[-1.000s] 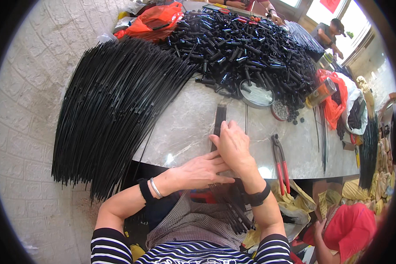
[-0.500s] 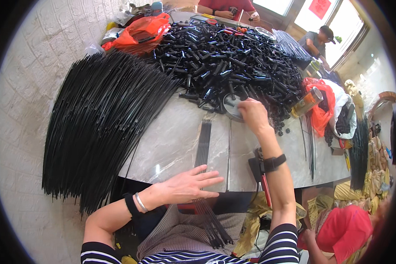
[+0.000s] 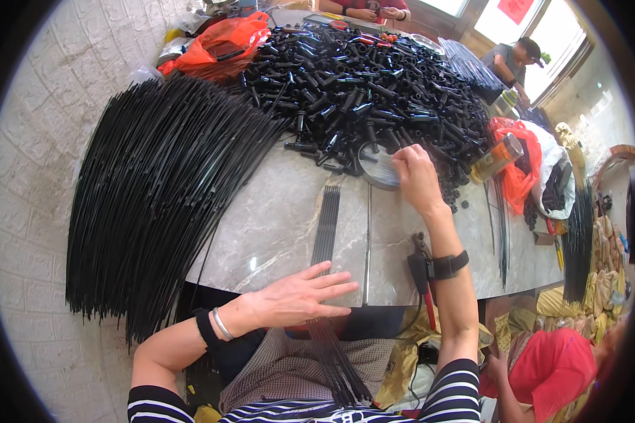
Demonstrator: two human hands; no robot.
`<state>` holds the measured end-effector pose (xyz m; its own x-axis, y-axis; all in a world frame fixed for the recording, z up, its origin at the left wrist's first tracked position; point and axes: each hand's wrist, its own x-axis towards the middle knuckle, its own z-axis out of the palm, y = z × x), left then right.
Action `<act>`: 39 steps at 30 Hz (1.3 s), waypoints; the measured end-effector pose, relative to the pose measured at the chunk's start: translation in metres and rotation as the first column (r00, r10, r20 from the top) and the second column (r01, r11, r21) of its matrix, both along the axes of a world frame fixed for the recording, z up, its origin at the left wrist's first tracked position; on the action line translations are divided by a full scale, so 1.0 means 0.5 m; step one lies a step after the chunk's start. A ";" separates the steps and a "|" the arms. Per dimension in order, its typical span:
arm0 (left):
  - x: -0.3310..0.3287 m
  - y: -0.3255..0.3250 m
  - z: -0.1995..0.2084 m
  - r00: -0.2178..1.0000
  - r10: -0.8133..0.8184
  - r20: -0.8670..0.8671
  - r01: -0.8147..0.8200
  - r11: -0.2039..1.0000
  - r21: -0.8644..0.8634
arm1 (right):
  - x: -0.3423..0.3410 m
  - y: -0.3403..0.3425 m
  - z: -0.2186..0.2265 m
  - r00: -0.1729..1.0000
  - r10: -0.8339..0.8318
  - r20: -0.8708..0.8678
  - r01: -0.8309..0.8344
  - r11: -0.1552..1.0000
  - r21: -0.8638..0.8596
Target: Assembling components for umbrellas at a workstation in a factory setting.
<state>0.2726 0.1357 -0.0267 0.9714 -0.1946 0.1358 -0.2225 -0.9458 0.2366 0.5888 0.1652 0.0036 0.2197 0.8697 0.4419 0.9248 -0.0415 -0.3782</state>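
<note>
Thin black straight rods (image 3: 325, 225) lie side by side in a flat row on the grey marbled stone-look table (image 3: 275, 236), their near ends reaching past its near edge. The left hand (image 3: 300, 296) lies across them, palm down, fingers spread wide. The right hand (image 3: 418, 176), fingers drawn in, is at the right rim of a round shallow dish (image 3: 379, 186); I cannot tell whether it grips anything. Beyond is a heap of short glossy black tubes (image 3: 374, 92).
</note>
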 end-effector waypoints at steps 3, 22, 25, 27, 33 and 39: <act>0.001 -0.002 0.006 0.998 0.016 -0.068 -0.021 0.998 -0.062 | -0.030 -0.005 0.026 0.985 0.094 -0.144 -0.092 0.996 0.018; 0.000 -0.004 -0.001 0.999 0.041 0.007 -0.040 0.996 -0.078 | -0.099 -0.051 -0.022 0.960 0.248 0.129 -0.213 0.948 -0.236; 0.000 -0.004 -0.001 0.999 0.040 0.006 -0.040 0.996 -0.076 | -0.103 -0.050 -0.022 0.961 0.247 0.123 -0.217 0.952 -0.214; 0.002 -0.003 0.000 0.999 0.039 0.009 -0.038 0.996 -0.085 | -0.104 -0.049 -0.020 0.960 0.249 0.128 -0.219 0.953 -0.208; 0.002 -0.003 -0.002 0.999 0.038 0.008 -0.037 0.996 -0.087 | -0.108 -0.048 -0.018 0.953 0.256 0.163 -0.221 0.953 -0.206; 0.002 -0.002 -0.003 0.999 0.039 0.007 -0.038 0.996 -0.078 | -0.108 -0.048 -0.025 0.960 0.240 0.143 -0.213 0.960 -0.184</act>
